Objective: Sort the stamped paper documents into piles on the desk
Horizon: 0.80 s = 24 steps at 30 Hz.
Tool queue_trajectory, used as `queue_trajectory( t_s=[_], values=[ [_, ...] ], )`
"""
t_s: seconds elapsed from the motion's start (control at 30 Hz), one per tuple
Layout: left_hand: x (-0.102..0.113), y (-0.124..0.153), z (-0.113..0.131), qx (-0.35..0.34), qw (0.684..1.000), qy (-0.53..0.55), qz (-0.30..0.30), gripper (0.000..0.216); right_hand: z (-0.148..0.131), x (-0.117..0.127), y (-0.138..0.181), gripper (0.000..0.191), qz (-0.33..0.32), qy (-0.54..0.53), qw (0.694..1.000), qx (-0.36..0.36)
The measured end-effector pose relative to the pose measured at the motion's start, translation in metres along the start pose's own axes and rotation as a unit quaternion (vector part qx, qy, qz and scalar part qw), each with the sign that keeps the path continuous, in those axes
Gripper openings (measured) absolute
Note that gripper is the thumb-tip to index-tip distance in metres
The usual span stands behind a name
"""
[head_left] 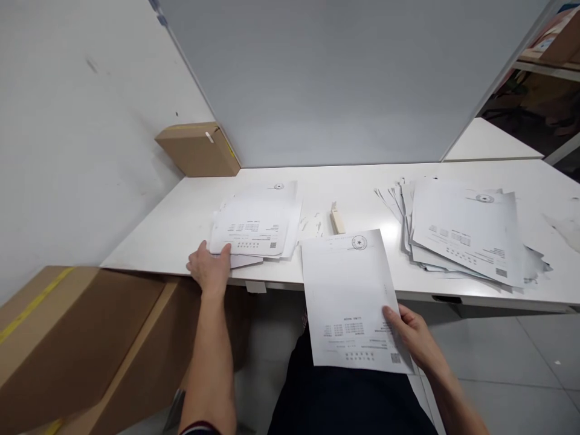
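Observation:
My right hand (410, 332) grips a printed paper sheet (347, 284) by its right edge, thumb on top. That sheet bears a round stamp, lines of print and a square code, and is held over the table's front edge above my lap. At the near left corner of the left paper stack (256, 211), my left hand (211, 264) has its thumb on the top sheet and its other fingers curled at the stack's side. These sheets carry a similar stamp and print. How many sheets lie between its fingers is hidden.
A larger, uneven paper pile (466, 232) lies on the right of the white table (348, 181). Between the stacks lies a small beige block-like object (337, 221). A cardboard box (199, 151) stands at the back left; bigger cardboard boxes (81, 338) stand below left. A grey panel (326, 84) rises behind.

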State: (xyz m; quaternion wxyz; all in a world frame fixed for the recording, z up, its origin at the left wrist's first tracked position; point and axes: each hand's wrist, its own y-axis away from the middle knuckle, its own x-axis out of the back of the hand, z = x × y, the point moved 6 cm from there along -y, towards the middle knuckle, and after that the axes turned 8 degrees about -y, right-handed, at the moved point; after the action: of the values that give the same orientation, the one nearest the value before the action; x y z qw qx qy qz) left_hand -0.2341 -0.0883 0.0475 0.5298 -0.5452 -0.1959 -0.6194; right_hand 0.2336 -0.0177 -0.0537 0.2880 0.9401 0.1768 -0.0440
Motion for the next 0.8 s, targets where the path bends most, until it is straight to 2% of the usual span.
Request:
queue_trajectory(
  t_s=[0.1, 0.17, 0.33, 0.5, 0.8],
  values=[
    [-0.013, -0.014, -0.024, 0.051, 0.997, 0.023, -0.045, 0.056, 0.0, -0.002, 0.0, 0.043, 0.001, 0.0, 1.0, -0.003],
    [-0.016, -0.017, -0.028, 0.053, 0.997, 0.043, -0.042, 0.047, 0.0, -0.003, 0.0, 0.042, 0.003, 0.003, 1.0, -0.005],
    [-0.011, -0.015, -0.025, 0.037, 0.998, 0.057, 0.008, 0.038, -0.002, -0.002, -0.001, 0.041, 0.01, 0.02, 1.0, 0.003],
    [-0.013, -0.018, -0.028, 0.056, 0.997, 0.06, -0.009, 0.038, -0.002, -0.002, 0.001, 0.037, 0.009, 0.015, 1.0, 0.002],
    [-0.01, -0.017, -0.024, 0.0, 0.998, 0.031, 0.053, 0.031, 0.0, -0.001, -0.001, 0.037, 0.011, 0.015, 1.0, -0.001]
  ],
)
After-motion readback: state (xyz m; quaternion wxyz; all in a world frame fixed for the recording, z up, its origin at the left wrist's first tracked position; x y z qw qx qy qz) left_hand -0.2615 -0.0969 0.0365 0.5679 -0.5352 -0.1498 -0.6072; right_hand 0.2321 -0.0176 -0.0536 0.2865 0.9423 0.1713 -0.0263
